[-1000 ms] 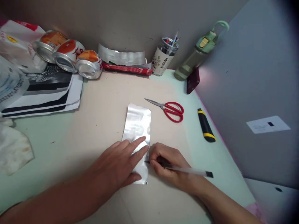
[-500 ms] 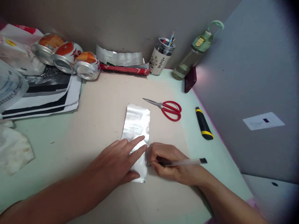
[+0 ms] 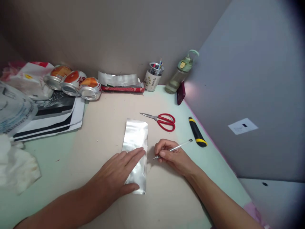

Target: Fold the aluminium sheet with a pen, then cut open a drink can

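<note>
A shiny silver metal sheet (image 3: 135,135) lies flat on the beige table covering. My left hand (image 3: 119,170) rests on its left and lower part, fingers stretched out and thumb apart, covering some of the sheet. Just right of the sheet, my right hand (image 3: 172,156) grips a clear pen (image 3: 176,148) between thumb and fingers. The pen's tip points left toward the sheet's edge without touching it. Red-handled scissors (image 3: 166,122) lie beyond the sheet, up and to the right.
A black and yellow cutter (image 3: 197,133) lies at the right. Along the back stand a green bottle (image 3: 177,78), a pencil jar (image 3: 152,79) and cut metal strips (image 3: 119,80). Cans (image 3: 90,89), papers (image 3: 54,122) and a whitish cloth (image 3: 21,168) are at the left.
The head view has shifted, so the back wall shows more. My right hand has moved slightly away from the sheet's edge, and the pen's tip now shows. My left hand stays on the sheet.
</note>
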Demonstrator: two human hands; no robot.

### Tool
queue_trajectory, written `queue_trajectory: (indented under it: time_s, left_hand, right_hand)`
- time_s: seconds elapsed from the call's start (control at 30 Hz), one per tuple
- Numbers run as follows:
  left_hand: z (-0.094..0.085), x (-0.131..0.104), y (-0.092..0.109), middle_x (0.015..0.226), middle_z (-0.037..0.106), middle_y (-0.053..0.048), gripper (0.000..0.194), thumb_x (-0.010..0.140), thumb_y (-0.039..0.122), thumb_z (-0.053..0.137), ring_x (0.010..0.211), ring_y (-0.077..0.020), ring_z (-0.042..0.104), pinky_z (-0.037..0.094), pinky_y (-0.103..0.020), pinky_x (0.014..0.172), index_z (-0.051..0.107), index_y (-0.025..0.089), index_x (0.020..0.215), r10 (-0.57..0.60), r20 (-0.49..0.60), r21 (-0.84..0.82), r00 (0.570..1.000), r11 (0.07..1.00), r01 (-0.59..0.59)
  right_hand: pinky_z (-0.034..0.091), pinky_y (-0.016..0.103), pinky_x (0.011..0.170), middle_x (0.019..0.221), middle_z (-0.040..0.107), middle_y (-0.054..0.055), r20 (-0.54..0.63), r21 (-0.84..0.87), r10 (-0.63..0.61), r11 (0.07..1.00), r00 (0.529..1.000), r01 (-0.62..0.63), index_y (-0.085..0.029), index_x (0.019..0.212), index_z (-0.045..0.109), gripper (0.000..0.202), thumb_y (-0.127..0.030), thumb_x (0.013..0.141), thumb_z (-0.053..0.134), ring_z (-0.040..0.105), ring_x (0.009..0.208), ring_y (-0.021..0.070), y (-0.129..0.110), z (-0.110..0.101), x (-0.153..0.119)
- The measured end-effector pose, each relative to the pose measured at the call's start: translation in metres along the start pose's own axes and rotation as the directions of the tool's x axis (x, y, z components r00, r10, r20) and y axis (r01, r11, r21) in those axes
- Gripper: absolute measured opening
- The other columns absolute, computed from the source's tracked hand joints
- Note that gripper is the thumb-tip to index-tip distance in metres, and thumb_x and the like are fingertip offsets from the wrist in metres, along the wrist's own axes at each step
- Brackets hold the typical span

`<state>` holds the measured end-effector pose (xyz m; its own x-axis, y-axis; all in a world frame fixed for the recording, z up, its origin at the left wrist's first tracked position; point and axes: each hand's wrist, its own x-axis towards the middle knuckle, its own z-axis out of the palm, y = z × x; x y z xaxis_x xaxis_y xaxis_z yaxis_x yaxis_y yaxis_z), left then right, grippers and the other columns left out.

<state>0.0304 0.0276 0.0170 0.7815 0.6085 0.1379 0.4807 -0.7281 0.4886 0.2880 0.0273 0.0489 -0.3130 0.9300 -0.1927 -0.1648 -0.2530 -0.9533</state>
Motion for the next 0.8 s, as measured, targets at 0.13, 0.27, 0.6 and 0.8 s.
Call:
queue_trajectory:
  time_s: [0.13,0.27,0.6,0.8]
  left_hand:
    - [-0.007,-0.002,-0.001,0.162,0.033,-0.004,0.11,0.08,0.021,0.075,0.14,-0.0274,0.043,0.04,-0.043,0.11,-0.004,0.04,0.155,-0.042,0.053,-0.069,0.998,0.997,0.045]
    - [-0.008,-0.002,-0.004,0.162,0.033,-0.007,0.097,0.082,0.023,0.071,0.142,-0.0274,0.04,0.039,-0.043,0.111,0.009,0.037,0.156,-0.022,0.074,-0.076,0.997,0.997,0.028]
    - [0.004,0.008,-0.005,0.159,0.037,-0.013,0.096,0.066,0.028,0.083,0.119,-0.0325,0.058,0.049,-0.045,0.095,0.035,0.027,0.149,-0.025,0.162,0.096,0.986,0.995,0.01]
    - [0.003,0.01,0.0,0.158,0.037,-0.015,0.092,0.065,0.032,0.085,0.108,-0.0307,0.06,0.049,-0.043,0.088,0.04,0.028,0.145,-0.006,0.161,0.176,0.987,0.984,-0.023]
  right_hand:
    - [0.041,0.022,0.063,0.074,0.064,-0.001,-0.106,0.012,-0.041,0.999,0.994,0.042,-0.018,0.085,0.072,0.019,-0.032,0.077,0.083,0.053,0.065,0.0099,-0.002,0.001,0.0]
    - [0.038,0.023,0.058,0.069,0.061,-0.001,-0.187,-0.068,-0.106,0.993,0.976,0.095,-0.017,0.084,0.069,0.022,-0.036,0.08,0.08,0.049,0.061,0.0108,-0.004,0.003,-0.002]
    - [0.031,0.022,0.053,0.067,0.051,-0.003,-0.017,-0.543,-0.074,0.838,0.997,0.053,-0.018,0.073,0.054,0.015,-0.016,0.085,0.061,0.04,0.06,0.0101,0.0,0.034,-0.019]
    - [0.032,0.023,0.054,0.07,0.05,-0.003,0.0,-0.62,-0.11,0.78,0.994,0.087,-0.019,0.073,0.05,0.016,-0.016,0.087,0.058,0.04,0.061,0.0105,0.005,0.033,-0.018]
